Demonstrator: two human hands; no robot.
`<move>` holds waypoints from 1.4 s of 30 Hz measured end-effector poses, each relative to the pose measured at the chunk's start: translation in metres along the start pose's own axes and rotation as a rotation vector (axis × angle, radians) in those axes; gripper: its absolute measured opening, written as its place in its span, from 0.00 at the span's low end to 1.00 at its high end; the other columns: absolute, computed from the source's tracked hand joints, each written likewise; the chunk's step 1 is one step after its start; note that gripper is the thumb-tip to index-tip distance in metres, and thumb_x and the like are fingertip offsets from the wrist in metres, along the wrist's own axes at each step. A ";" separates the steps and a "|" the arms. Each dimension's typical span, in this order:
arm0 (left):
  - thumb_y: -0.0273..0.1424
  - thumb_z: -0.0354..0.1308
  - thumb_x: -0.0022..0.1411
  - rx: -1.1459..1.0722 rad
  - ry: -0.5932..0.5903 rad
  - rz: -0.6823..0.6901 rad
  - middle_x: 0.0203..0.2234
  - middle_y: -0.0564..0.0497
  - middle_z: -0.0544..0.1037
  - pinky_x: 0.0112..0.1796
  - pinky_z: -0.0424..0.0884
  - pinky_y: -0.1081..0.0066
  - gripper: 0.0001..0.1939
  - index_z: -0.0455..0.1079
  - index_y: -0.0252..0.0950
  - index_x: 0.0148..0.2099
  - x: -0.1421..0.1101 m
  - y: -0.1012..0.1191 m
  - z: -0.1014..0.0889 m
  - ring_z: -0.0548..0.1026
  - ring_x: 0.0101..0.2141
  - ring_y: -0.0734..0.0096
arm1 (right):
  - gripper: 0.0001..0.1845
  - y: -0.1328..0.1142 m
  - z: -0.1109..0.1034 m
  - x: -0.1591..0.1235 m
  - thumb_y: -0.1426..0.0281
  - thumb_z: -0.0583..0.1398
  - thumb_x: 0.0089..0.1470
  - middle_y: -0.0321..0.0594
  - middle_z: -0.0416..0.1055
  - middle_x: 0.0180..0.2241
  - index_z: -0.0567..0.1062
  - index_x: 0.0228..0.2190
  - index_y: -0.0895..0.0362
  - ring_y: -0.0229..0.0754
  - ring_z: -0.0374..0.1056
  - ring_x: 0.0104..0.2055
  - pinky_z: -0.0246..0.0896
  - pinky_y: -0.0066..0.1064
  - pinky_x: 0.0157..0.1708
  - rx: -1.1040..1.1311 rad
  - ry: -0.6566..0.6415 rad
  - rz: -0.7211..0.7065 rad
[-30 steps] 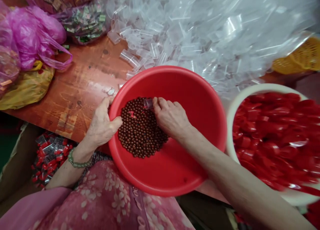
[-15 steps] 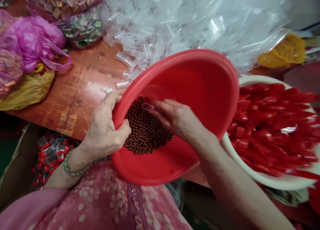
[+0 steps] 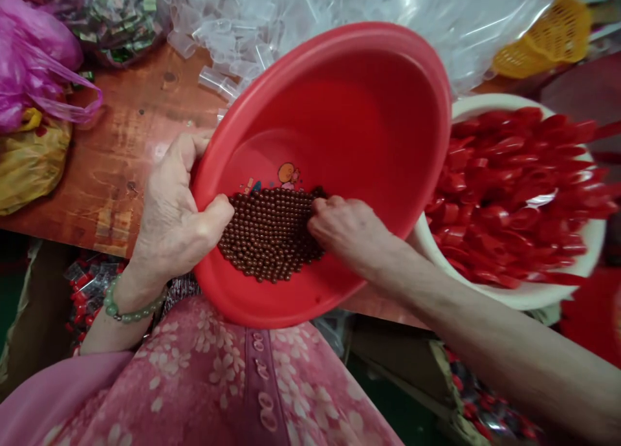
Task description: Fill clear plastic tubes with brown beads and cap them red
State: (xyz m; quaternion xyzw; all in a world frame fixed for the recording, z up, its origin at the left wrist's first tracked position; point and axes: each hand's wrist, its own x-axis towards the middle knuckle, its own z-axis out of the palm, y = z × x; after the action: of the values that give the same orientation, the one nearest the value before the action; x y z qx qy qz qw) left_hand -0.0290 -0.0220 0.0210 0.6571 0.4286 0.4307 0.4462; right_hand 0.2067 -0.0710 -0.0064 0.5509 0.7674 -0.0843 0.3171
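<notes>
A red plastic basin (image 3: 388, 109) is tilted toward me over the table's front edge and my lap. My left hand (image 3: 177, 213) grips its left rim, thumb on the inside and fingers behind the outer wall. Small shiny brown beads (image 3: 272, 235) have gathered in the lower part of the basin, below a cartoon print on its bottom. My right hand (image 3: 347, 229) is inside the basin at the right edge of the beads, its fingers curled and pointing down into them. The fingertips are hidden, so what they hold, if anything, cannot be seen.
To the right stands a white tub (image 3: 514, 297) heaped with red plastic pieces (image 3: 514, 193). Clear plastic tubes (image 3: 233, 51) spill from a large bag at the back, beside a yellow basket (image 3: 548, 38). Pink bags (image 3: 33, 57) lie on the wooden table (image 3: 111, 174) at left.
My right hand has moved right across the beads and its fingers have curled in. The beads have shifted, baring the printed cartoon. The basin sits slightly higher and further left in view.
</notes>
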 end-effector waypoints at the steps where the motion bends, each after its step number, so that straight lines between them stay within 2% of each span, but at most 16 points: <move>1: 0.20 0.58 0.50 -0.018 -0.001 -0.029 0.42 0.50 0.76 0.48 0.74 0.59 0.16 0.67 0.37 0.43 0.000 0.001 0.000 0.76 0.43 0.61 | 0.18 -0.004 0.003 0.002 0.84 0.50 0.54 0.55 0.74 0.32 0.78 0.26 0.62 0.47 0.68 0.31 0.52 0.34 0.24 0.020 -0.012 -0.042; 5: 0.19 0.56 0.50 -0.042 0.022 -0.075 0.41 0.52 0.76 0.50 0.74 0.59 0.16 0.67 0.39 0.42 0.000 0.004 0.002 0.76 0.44 0.63 | 0.16 -0.018 0.010 0.011 0.83 0.53 0.54 0.46 0.77 0.30 0.78 0.26 0.59 0.42 0.69 0.29 0.55 0.33 0.26 0.112 -0.066 -0.215; 10: 0.19 0.56 0.49 -0.008 0.065 -0.153 0.37 0.53 0.74 0.47 0.74 0.62 0.15 0.66 0.40 0.40 -0.001 0.004 0.003 0.75 0.40 0.66 | 0.09 -0.030 -0.001 0.028 0.79 0.57 0.52 0.44 0.78 0.32 0.78 0.30 0.58 0.41 0.70 0.32 0.55 0.31 0.30 0.289 -0.103 -0.391; 14: 0.22 0.56 0.51 0.026 0.105 -0.182 0.36 0.53 0.74 0.44 0.74 0.64 0.12 0.66 0.39 0.39 -0.002 0.000 0.002 0.75 0.38 0.66 | 0.04 -0.043 -0.012 0.043 0.78 0.60 0.50 0.36 0.72 0.24 0.75 0.27 0.58 0.36 0.63 0.27 0.52 0.28 0.29 0.582 -0.091 -0.463; 17: 0.25 0.57 0.53 0.042 0.120 -0.207 0.36 0.53 0.74 0.44 0.74 0.63 0.10 0.65 0.38 0.39 -0.003 -0.010 -0.001 0.75 0.38 0.67 | 0.04 -0.052 -0.012 0.053 0.76 0.62 0.51 0.31 0.69 0.22 0.73 0.26 0.59 0.33 0.61 0.26 0.53 0.25 0.30 0.873 -0.067 -0.480; 20: 0.28 0.57 0.56 0.010 0.116 -0.253 0.38 0.51 0.75 0.44 0.75 0.62 0.09 0.65 0.38 0.41 -0.004 -0.025 -0.006 0.76 0.39 0.66 | 0.01 -0.058 -0.007 0.059 0.73 0.62 0.53 0.31 0.72 0.25 0.74 0.30 0.59 0.33 0.65 0.29 0.58 0.25 0.34 1.146 -0.040 -0.495; 24: 0.32 0.57 0.60 0.035 0.097 -0.266 0.37 0.51 0.75 0.41 0.75 0.64 0.08 0.66 0.39 0.43 -0.004 -0.042 -0.013 0.76 0.38 0.67 | 0.09 -0.058 -0.008 0.059 0.66 0.63 0.54 0.36 0.78 0.32 0.76 0.36 0.59 0.36 0.72 0.35 0.64 0.29 0.40 1.443 -0.042 -0.527; 26: 0.36 0.56 0.62 0.055 0.084 -0.245 0.36 0.51 0.75 0.40 0.74 0.66 0.08 0.66 0.39 0.42 -0.002 -0.050 -0.018 0.75 0.36 0.68 | 0.12 -0.055 -0.013 0.057 0.63 0.64 0.54 0.38 0.79 0.35 0.77 0.37 0.59 0.38 0.74 0.37 0.66 0.30 0.42 1.528 -0.021 -0.538; 29: 0.41 0.54 0.66 0.158 0.046 -0.230 0.32 0.51 0.76 0.40 0.74 0.67 0.13 0.68 0.37 0.40 0.002 -0.058 -0.025 0.75 0.34 0.69 | 0.12 -0.049 -0.024 0.052 0.63 0.65 0.53 0.39 0.80 0.36 0.78 0.36 0.58 0.38 0.74 0.38 0.67 0.30 0.42 1.538 0.050 -0.552; 31: 0.43 0.50 0.68 0.301 0.043 -0.185 0.36 0.47 0.78 0.46 0.73 0.62 0.16 0.70 0.35 0.44 0.002 -0.058 -0.029 0.76 0.39 0.65 | 0.11 -0.043 -0.031 0.049 0.64 0.64 0.54 0.39 0.80 0.36 0.78 0.37 0.58 0.37 0.74 0.38 0.67 0.30 0.42 1.516 0.121 -0.556; 32: 0.43 0.50 0.68 0.386 0.064 -0.131 0.43 0.44 0.78 0.51 0.71 0.58 0.18 0.69 0.34 0.48 0.002 -0.056 -0.031 0.76 0.46 0.61 | 0.10 -0.040 -0.034 0.048 0.65 0.64 0.55 0.38 0.80 0.36 0.78 0.37 0.58 0.37 0.74 0.38 0.67 0.29 0.42 1.497 0.165 -0.557; 34: 0.43 0.51 0.67 0.521 0.089 0.029 0.58 0.37 0.71 0.61 0.60 0.50 0.25 0.65 0.32 0.58 -0.001 -0.047 -0.032 0.65 0.61 0.53 | 0.08 -0.034 -0.040 0.045 0.66 0.63 0.56 0.38 0.80 0.37 0.79 0.37 0.57 0.36 0.75 0.38 0.66 0.29 0.43 1.443 0.265 -0.548; 35: 0.43 0.54 0.65 0.545 0.060 0.111 0.63 0.35 0.64 0.64 0.54 0.47 0.29 0.61 0.31 0.62 -0.003 -0.042 -0.031 0.58 0.66 0.50 | 0.08 -0.031 -0.043 0.043 0.67 0.63 0.57 0.38 0.80 0.36 0.79 0.37 0.57 0.36 0.75 0.38 0.66 0.28 0.43 1.408 0.312 -0.546; 37: 0.44 0.59 0.62 0.485 -0.105 0.187 0.67 0.33 0.57 0.65 0.50 0.46 0.37 0.56 0.31 0.67 -0.007 -0.030 -0.027 0.51 0.69 0.49 | 0.08 -0.026 -0.046 0.039 0.68 0.62 0.57 0.38 0.80 0.35 0.79 0.37 0.57 0.36 0.75 0.38 0.66 0.28 0.42 1.351 0.392 -0.553; 40: 0.40 0.60 0.62 0.229 -0.369 0.079 0.65 0.35 0.62 0.64 0.58 0.50 0.35 0.57 0.34 0.67 -0.011 -0.015 -0.013 0.60 0.66 0.53 | 0.09 -0.022 -0.050 0.030 0.70 0.60 0.57 0.40 0.80 0.36 0.79 0.39 0.58 0.37 0.75 0.37 0.67 0.27 0.40 1.321 0.495 -0.588; 42: 0.36 0.57 0.65 0.005 -0.424 -0.039 0.63 0.39 0.67 0.62 0.63 0.54 0.27 0.62 0.37 0.65 -0.011 -0.010 -0.002 0.67 0.62 0.58 | 0.10 -0.020 -0.053 0.023 0.72 0.59 0.57 0.41 0.80 0.37 0.78 0.40 0.58 0.38 0.75 0.38 0.67 0.28 0.39 1.284 0.583 -0.591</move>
State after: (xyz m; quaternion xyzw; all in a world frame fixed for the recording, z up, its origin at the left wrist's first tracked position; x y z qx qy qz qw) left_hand -0.0354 -0.0292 0.0099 0.7256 0.3389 0.2732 0.5329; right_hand 0.1634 -0.0351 0.0170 0.3990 0.7358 -0.4464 -0.3164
